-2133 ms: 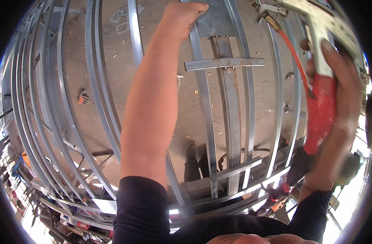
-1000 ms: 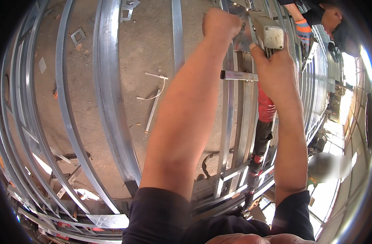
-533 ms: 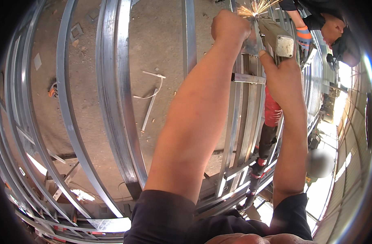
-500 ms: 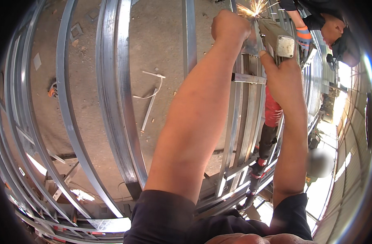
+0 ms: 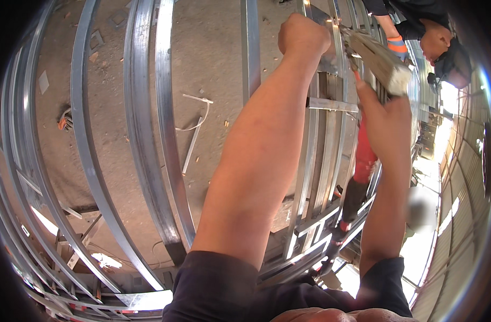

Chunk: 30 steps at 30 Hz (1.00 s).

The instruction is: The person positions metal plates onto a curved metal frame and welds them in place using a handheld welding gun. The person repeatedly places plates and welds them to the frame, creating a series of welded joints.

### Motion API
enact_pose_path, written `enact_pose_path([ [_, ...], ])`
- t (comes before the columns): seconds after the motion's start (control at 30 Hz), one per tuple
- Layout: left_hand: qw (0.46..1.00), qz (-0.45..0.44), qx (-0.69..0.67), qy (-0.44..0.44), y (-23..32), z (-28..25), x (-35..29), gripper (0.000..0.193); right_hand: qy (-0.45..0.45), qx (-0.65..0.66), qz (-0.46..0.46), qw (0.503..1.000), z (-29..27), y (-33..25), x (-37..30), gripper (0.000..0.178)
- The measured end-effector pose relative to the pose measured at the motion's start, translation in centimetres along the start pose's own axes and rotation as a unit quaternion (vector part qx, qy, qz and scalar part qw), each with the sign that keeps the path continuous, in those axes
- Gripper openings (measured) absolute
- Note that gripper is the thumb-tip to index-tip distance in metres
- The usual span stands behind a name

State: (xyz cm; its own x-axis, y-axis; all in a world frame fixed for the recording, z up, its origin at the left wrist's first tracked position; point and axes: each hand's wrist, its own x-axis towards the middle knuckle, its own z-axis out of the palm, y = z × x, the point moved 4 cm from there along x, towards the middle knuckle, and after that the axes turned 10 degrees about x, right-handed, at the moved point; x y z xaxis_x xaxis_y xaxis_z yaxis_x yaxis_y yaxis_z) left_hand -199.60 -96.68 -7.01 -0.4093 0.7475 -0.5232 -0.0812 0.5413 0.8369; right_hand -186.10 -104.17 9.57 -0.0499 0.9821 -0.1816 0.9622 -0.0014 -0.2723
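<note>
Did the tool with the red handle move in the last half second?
Yes. Against the short metal crossbar, the back end of the tool has swung right and down the picture, along with the right hand.

Glare whitens the lower right, fisheye-bent metal rails (image 5: 137,107) gleam, and the tool (image 5: 382,61) is blurred.

head — worn left fisheye; faces down; forearms (image 5: 250,155) close; both hands (image 5: 303,37) farther — floor (image 5: 216,70) beyond
</note>
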Motion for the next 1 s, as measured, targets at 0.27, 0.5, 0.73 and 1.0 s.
enact_pose_path([
  [0.27, 1.0, 0.02, -0.006, -0.007, -0.4, 0.9, 1.2, 0.021, 0.05, 0.119, -0.019, 0.991, -2.0, 3.6, -6.8, 0.036],
  [0.5, 0.988, 0.097, 0.124, 0.016, -1.1, 3.0, 3.0, 0.018, 0.006, 0.085, 0.057, 0.995, -1.5, 5.2, -8.2, 0.028],
  [0.73, 0.842, 0.373, 0.359, 0.152, -1.3, 5.6, 4.8, 0.011, -0.011, 0.076, 0.071, 0.994, -0.5, 5.1, -7.9, 0.032],
  [1.0, 0.887, 0.3, 0.336, 0.097, -0.3, 5.0, 4.8, 0.016, -0.015, 0.054, 0.051, 0.997, 0.0, 3.9, -8.2, 0.032],
])
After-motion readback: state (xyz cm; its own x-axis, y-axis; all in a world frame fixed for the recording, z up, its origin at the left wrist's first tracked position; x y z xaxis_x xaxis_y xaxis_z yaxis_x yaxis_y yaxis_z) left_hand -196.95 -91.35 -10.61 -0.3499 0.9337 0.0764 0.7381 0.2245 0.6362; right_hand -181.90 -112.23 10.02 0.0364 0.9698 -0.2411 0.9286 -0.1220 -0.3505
